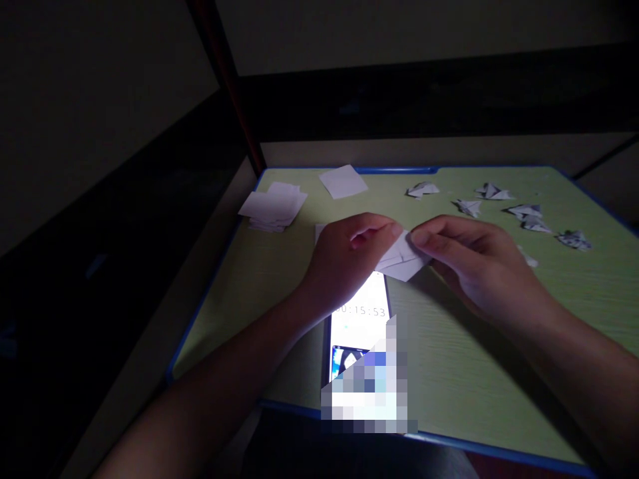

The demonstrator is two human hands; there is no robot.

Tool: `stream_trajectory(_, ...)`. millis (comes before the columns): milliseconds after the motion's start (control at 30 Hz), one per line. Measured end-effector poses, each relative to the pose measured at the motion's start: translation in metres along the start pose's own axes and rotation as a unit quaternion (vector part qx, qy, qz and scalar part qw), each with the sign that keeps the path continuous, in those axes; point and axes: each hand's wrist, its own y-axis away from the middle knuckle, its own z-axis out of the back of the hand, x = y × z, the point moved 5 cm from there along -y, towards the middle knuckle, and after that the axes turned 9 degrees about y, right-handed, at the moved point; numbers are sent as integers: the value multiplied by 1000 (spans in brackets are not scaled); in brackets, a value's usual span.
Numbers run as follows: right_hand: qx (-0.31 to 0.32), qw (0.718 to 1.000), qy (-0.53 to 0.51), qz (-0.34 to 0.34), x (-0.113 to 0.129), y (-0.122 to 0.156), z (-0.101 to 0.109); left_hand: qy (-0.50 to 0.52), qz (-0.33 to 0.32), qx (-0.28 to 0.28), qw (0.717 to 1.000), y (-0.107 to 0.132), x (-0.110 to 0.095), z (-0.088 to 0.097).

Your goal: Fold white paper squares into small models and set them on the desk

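Observation:
Both hands meet over the middle of a green table [464,359]. My left hand [349,256] and my right hand [469,256] each pinch one side of a small white folded paper [402,259], held just above a lit phone [357,326] lying flat. The phone screen shows a timer. The fingers of both hands are closed on the paper's edges.
A stack of white paper squares [273,206] lies at the back left, with a single square [343,181] beside it. Several small folded paper figures [522,213] are scattered along the back right. The table has a blue rim [200,313]. The room around is dark.

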Motion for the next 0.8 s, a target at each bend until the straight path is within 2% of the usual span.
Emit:
stream_trajectory(133,14,1000,-20,-15,-3,-1,-3,-10,-12,0,1000,0,0,-1)
stream_trajectory(367,10,1000,-10,-10,-3,-2,-3,-1,10,0,1000,1,-1,-2)
stream_trajectory(600,21,1000,-16,-8,-4,-1,-4,12,-18,1,1000,0,2,-1)
stream_trajectory(800,9,999,-32,-12,-2,-4,-2,29,61,-9,998,0,4,0)
